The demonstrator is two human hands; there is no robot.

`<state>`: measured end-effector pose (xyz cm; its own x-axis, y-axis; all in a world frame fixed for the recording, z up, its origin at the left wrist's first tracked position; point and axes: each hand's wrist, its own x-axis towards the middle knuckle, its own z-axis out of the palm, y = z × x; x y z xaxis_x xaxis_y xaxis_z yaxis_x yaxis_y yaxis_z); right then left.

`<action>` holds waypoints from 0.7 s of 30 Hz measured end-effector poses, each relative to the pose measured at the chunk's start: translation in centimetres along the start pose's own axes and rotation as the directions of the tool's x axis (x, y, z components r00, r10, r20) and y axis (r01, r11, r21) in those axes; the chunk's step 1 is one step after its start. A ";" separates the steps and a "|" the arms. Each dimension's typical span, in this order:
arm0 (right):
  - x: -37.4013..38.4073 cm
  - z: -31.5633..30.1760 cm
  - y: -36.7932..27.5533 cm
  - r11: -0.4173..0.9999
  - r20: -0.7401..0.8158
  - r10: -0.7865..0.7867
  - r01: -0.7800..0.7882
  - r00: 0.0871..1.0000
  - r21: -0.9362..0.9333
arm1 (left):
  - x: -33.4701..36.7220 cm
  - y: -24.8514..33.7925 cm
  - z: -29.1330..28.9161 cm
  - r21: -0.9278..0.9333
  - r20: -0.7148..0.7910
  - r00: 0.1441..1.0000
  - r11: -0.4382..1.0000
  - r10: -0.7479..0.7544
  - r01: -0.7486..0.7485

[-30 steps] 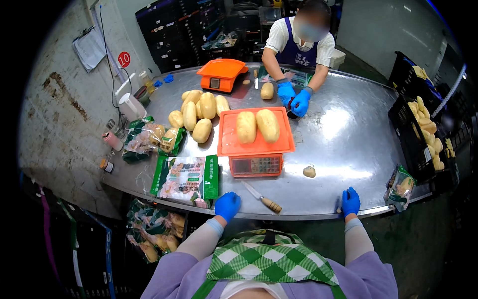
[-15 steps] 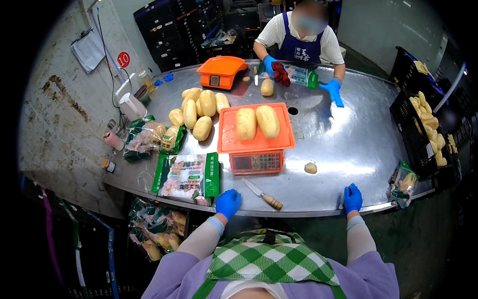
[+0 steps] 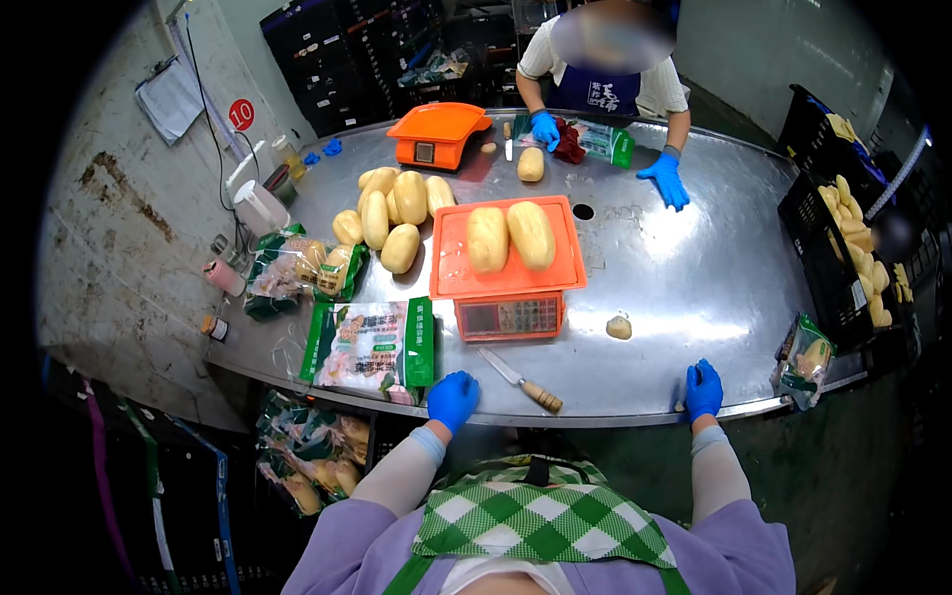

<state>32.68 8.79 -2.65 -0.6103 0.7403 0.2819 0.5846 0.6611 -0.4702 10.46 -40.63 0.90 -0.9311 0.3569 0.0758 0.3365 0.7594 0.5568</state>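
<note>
My left hand (image 3: 453,401), in a blue glove, rests at the table's near edge with its fingers curled in. It lies beside a stack of green-and-white printed bags (image 3: 367,342). My right hand (image 3: 703,390), gloved likewise, sits farther right on the same edge, fingers bent and nothing visible in them. Between the hands lies a knife (image 3: 521,381) with a wooden handle, nearer the left one. Beyond it stands an orange scale (image 3: 510,315) bearing two pale yellow pieces (image 3: 487,240), resembling lotus root sections. A small cut piece (image 3: 619,327) lies to the scale's right.
More pale pieces (image 3: 400,248) are heaped left of the scale, near filled bags (image 3: 297,266). A second orange scale (image 3: 436,137) stands behind. Opposite, a co-worker's gloved hand (image 3: 666,179) rests on the table. A black crate (image 3: 818,263) of pieces borders the right side.
The co-worker leans farther forward, and the dark red cloth under one of their hands is now lower on the table. My hands stay essentially where they were.
</note>
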 end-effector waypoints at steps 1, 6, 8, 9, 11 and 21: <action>0.0 0.0 0.0 1.000 0.003 0.005 -0.005 1.000 -0.010 | 0.0 0.1 0.0 0.000 0.003 1.000 1.000 -0.005 0.005; 0.1 -0.3 -0.3 1.000 0.017 0.026 -0.026 1.000 -0.012 | 0.1 0.3 0.0 0.003 0.006 1.000 1.000 -0.020 0.020; 0.2 0.0 0.3 1.000 0.013 0.027 -0.026 1.000 -0.005 | 0.2 0.4 -0.1 0.004 0.011 1.000 1.000 -0.018 0.018; 0.2 0.0 0.4 1.000 0.010 0.020 -0.020 1.000 0.001 | 0.2 0.6 -0.2 0.006 0.013 1.000 1.000 -0.016 0.016; 0.3 0.1 0.5 1.000 0.003 0.008 -0.008 1.000 0.011 | 0.3 0.7 -0.2 0.007 0.014 1.000 1.000 -0.008 0.008; -0.2 -1.1 -1.9 0.999 0.012 0.039 -0.039 0.999 0.002 | 0.0 -0.2 0.1 -0.018 -0.004 1.000 1.000 -0.017 0.017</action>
<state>32.30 7.56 -0.90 -0.5935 0.7640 0.2531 0.6071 0.6314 -0.4825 10.44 -40.72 0.65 -0.9371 0.3420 0.0695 0.3181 0.7553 0.5729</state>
